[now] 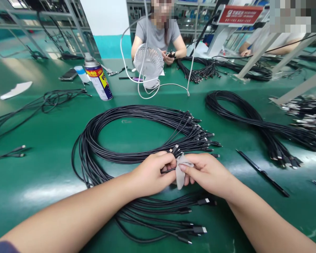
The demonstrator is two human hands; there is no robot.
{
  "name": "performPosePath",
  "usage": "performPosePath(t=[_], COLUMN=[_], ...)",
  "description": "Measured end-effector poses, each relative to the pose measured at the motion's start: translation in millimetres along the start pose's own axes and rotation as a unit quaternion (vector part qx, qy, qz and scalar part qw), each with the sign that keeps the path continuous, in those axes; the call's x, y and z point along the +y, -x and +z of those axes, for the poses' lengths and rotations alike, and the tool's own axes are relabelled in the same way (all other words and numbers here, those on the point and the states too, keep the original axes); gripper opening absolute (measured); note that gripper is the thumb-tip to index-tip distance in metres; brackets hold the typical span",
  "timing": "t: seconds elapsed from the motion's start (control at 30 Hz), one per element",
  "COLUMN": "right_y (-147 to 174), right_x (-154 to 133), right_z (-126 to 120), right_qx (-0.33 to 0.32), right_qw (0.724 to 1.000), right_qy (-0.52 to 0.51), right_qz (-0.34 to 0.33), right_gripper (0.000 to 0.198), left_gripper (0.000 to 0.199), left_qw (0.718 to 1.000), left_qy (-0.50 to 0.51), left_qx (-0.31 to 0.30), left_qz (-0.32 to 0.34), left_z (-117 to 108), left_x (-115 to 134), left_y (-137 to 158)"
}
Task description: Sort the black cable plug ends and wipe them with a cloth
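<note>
My left hand [158, 172] is closed around a black cable, its thumb and fingers pinching it near the end. Against it, my right hand [204, 172] grips a light grey cloth [180, 175], which wraps the cable's end and hides the connector. Just beyond my fingers lies a big loop of black cables [92, 135], with their plugs pointing right. Nearer to me, below my hands, several more black cables [144, 218] fan out with plugs [200, 230] at their right ends.
A spray can [98, 79] and a white fan [149, 63] stand at the back. On the right are another cable bundle [252, 117] and a black pen-like knife [263, 172]. Across the green table [50, 168], a person [158, 35] holds something dark.
</note>
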State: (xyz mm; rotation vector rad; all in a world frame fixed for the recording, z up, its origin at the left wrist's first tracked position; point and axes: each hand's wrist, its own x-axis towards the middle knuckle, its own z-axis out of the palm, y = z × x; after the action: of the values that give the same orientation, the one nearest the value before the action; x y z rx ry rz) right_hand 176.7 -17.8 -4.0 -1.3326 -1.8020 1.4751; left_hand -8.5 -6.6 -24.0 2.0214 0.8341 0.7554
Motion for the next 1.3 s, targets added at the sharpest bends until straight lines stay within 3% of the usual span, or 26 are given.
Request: performPosePath(t=[0.23,0.4,0.67,0.8,0.93,1.17,1.3], right_y=[0.5,-1.6,2.4,2.2,0.0,-1.3,-1.1], right_x=[7.7,5.2,4.7,2.5,1.1,-1.5,0.4], right_z=[2.6,3.8,-0.1,0.1,1.1,-4.0,-3.8], right_qx=[0.021,0.007,0.021,0.026,0.026,0.013,0.030], right_qw=[0.995,0.994,0.998,0.993,0.982,0.982,0.977], right_qy=[-0.079,-0.107,-0.041,-0.116,-0.175,-0.189,-0.211], right_qz=[0.053,0.012,-0.047,0.010,0.069,0.009,0.028], right_gripper=[0.013,0.019,0.012,0.006,0.021,0.017,0.021], left_gripper=[0.013,0.013,0.018,0.017,0.017,0.020,0.018], left_qw=[0.999,1.000,1.000,1.000,0.999,1.000,1.000], left_qy=[0.018,0.016,-0.012,-0.004,-0.005,-0.009,-0.001], left_qx=[-0.026,-0.023,0.002,-0.003,-0.013,0.014,0.018], left_qz=[-0.004,0.001,0.011,0.020,0.029,0.014,0.017], left_z=[4.1,3.2,1.2,1.1,1.3,1.2,2.0], left_x=[-5.6,-5.5,-3.2,-1.8,0.3,0.3,-1.9], left_y=[2.4,1.3,0.8,3.9,3.9,2.3,2.5])
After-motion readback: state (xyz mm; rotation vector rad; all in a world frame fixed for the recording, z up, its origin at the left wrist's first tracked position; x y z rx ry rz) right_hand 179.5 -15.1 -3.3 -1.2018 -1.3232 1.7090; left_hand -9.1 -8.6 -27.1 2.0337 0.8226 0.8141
